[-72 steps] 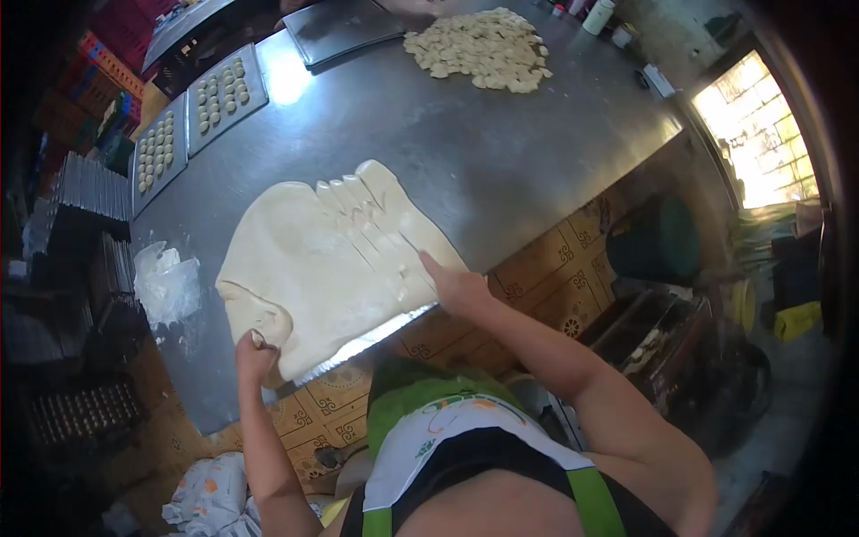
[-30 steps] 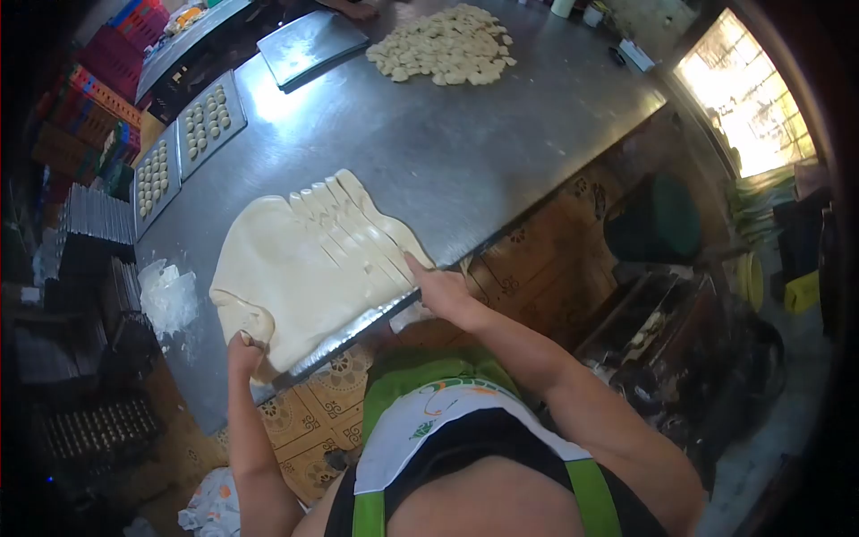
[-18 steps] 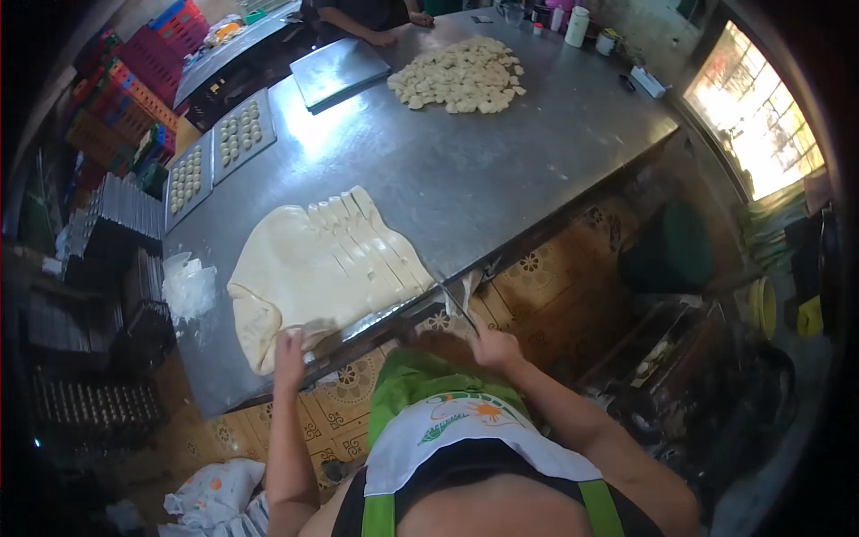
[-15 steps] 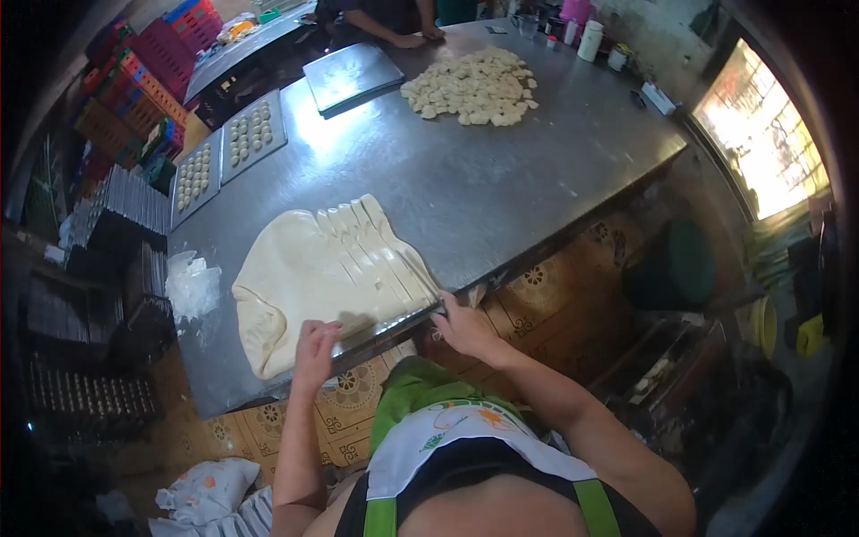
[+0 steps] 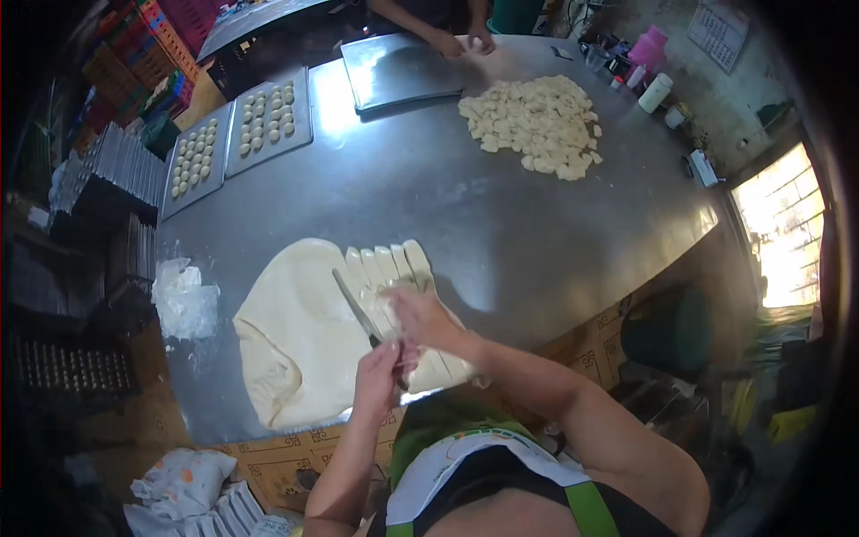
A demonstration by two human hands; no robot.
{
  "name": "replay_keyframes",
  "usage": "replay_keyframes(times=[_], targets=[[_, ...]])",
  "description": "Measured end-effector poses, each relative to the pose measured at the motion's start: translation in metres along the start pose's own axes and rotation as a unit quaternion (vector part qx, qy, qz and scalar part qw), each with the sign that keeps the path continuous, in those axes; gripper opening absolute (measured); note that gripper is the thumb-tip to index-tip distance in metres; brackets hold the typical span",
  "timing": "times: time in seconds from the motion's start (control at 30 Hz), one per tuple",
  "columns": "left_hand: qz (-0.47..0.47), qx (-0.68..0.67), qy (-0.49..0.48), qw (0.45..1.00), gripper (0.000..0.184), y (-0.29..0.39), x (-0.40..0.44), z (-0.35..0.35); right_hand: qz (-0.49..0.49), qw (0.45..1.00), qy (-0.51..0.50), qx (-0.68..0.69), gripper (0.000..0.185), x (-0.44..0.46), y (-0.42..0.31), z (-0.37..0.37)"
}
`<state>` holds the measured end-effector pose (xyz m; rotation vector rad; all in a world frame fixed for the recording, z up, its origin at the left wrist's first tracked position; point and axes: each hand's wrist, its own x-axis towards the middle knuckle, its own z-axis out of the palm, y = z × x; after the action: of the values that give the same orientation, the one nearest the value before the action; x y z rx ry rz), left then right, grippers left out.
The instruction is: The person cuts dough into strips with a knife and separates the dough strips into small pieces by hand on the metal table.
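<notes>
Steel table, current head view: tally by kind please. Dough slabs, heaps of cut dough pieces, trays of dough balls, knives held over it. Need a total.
Dough slab, partly sliced: 1
Heap of cut dough pieces: 1
Trays of dough balls: 2
Knife: 1
Total: 5

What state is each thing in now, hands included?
Dough sheet: partly cut into strips
Knife: blade exposed, handle held
Left hand: closed on knife
Right hand: open, blurred
Dough pieces: separate lumps, bunched
Dough balls: in rows on trays
Metal tray: lying flat
</notes>
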<state>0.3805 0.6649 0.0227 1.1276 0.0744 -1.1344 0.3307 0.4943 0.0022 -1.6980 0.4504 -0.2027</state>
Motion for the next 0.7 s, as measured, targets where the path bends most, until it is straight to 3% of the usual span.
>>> replay_keyframes(times=[0.07, 0.1, 0.17, 0.23, 0.3, 0.37, 0.4, 0.43, 0.5, 0.53, 0.63, 0.7], targets=[[0.027, 0.238, -0.033, 0.97, 0.023, 0.012, 0.0, -0.005, -0.038, 0.991, 0.077, -0.105, 0.043, 0.056, 0.022, -0.037], [0.037, 0.232, -0.038, 0.971, 0.024, 0.01, 0.005, -0.013, -0.04, 0.988, 0.094, -0.116, 0.043, 0.076, 0.026, -0.051], [0.042, 0.23, -0.069, 0.97, 0.026, 0.005, 0.017, -0.018, 0.078, 0.954, 0.079, -0.277, 0.054, 0.112, 0.035, -0.071], [0.023, 0.254, -0.032, 0.966, 0.031, 0.008, 0.022, -0.009, 0.101, 0.924, -0.012, -0.37, 0.061, 0.12, 0.061, -0.073], [0.048, 0.302, -0.033, 0.952, 0.036, 0.003, 0.03, 0.003, 0.051, 0.931, -0.026, -0.36, 0.052, 0.109, 0.067, -0.07], [0.097, 0.382, -0.013, 0.919, 0.048, -0.003, 0.036, 0.016, -0.097, 0.953, -0.063, -0.282, 0.039, 0.091, 0.101, -0.069], [0.101, 0.383, -0.012, 0.918, 0.048, -0.006, 0.037, 0.022, -0.122, 0.962, -0.089, -0.229, 0.039, 0.068, 0.092, -0.076], [0.196, 0.48, 0.0, 0.855, 0.054, -0.008, 0.04, 0.031, -0.148, 0.966, -0.115, -0.177, 0.039, 0.037, 0.068, -0.088], [0.368, 0.639, 0.03, 0.674, 0.065, -0.019, 0.044, 0.049, -0.139, 0.966, -0.166, -0.139, 0.035, -0.024, 0.027, -0.116], [0.371, 0.64, 0.033, 0.673, 0.065, -0.027, 0.044, 0.057, -0.149, 0.967, -0.177, -0.108, 0.034, -0.055, -0.004, -0.139], [0.328, 0.761, 0.034, 0.559, 0.061, -0.056, 0.048, 0.073, -0.181, 0.964, -0.186, -0.053, 0.033, -0.121, -0.049, -0.213], [0.303, 0.771, 0.003, 0.56, 0.057, -0.078, 0.054, 0.085, -0.212, 0.961, -0.18, 0.001, 0.034, -0.152, -0.056, -0.263]])
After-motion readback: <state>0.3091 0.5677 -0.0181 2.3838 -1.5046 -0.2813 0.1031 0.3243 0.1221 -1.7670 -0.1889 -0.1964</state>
